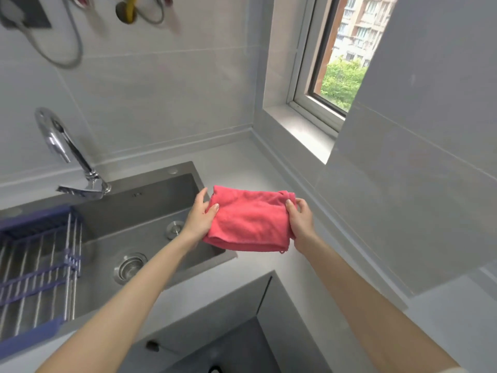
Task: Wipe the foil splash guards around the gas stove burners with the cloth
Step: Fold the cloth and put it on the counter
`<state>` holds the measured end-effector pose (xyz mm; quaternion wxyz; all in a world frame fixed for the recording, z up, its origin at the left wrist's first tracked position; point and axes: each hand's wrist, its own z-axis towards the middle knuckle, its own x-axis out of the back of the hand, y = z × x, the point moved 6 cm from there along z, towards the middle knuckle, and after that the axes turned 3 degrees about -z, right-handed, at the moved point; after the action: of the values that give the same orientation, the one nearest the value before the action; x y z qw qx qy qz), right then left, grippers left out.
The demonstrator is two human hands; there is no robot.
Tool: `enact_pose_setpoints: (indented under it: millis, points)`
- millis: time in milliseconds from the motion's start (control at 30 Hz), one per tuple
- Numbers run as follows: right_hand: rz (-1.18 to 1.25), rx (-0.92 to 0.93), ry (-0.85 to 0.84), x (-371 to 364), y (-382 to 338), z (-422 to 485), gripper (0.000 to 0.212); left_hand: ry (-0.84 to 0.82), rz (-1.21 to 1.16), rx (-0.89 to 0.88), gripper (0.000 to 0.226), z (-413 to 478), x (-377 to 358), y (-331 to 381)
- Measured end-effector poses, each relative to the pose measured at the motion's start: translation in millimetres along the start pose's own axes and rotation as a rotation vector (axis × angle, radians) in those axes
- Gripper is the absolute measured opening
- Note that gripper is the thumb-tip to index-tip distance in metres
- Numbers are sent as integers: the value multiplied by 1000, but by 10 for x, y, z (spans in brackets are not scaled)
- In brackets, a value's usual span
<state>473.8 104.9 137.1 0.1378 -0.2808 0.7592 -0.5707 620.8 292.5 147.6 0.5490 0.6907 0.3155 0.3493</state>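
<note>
1. Grey tabletop (242, 162) wrapped round a corner of a tiled kitchen; its near edge ran above a dark gap I could not make out.
2. Both arms reached forward. The left hand (200, 216) and right hand (301, 219) held the pink cloth (247, 219) by its two short sides, in the air over the right rim of the sink (150, 181) and the tabletop beside it.
3. On each hand the fingers (290, 205) pinched the cloth, thumb on top and the rest curled beneath. The cloth looked folded, with doubled edges hanging at its near side.
4. No stove, burner or foil guard showed, so this seemed to be the readying step, with the wiping not yet begun. The next move would call for turning from the sink, finding the stove and taking the folded cloth into one hand to wipe.
5. A blue rack (40, 265) sat across the sink's left part, well apart from the cloth. A drain (130, 266) lay bare in the basin.
6. Farther back, the faucet (67, 152) leaned over the sink, and a window (341, 63) stood in the right wall. Nothing blocked the hands.
</note>
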Motion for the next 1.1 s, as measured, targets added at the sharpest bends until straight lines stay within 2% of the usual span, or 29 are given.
enact_pose_setpoints:
  millis: [133,233,367,567,633,733,900,1100]
  points:
    - [-78,36,-9,-319,-79,343,10,-19,6,69,47,381,179,-114]
    - [-139,-1,-27,-531,-130,667,10,-24,-2,120,48,645,284,-193]
    - [-191,-78,-124,-860,-216,1067,14,0,-23,166,50,979,374,-261]
    - [-256,-95,-252,-1325,-425,1742,20,100,-39,215,50,1569,499,-358]
    - [-324,-56,-260,-1463,-481,1990,20,144,-23,219,50,1773,550,-381]
    - [-466,50,-238,-1645,-554,2361,10,186,27,221,50,2071,582,-402]
    - [-636,221,-207,-1912,-729,2833,24,243,133,215,50,2574,559,-480]
    - [-692,219,-223,-2104,-762,3394,27,296,115,232,50,3108,422,-596]
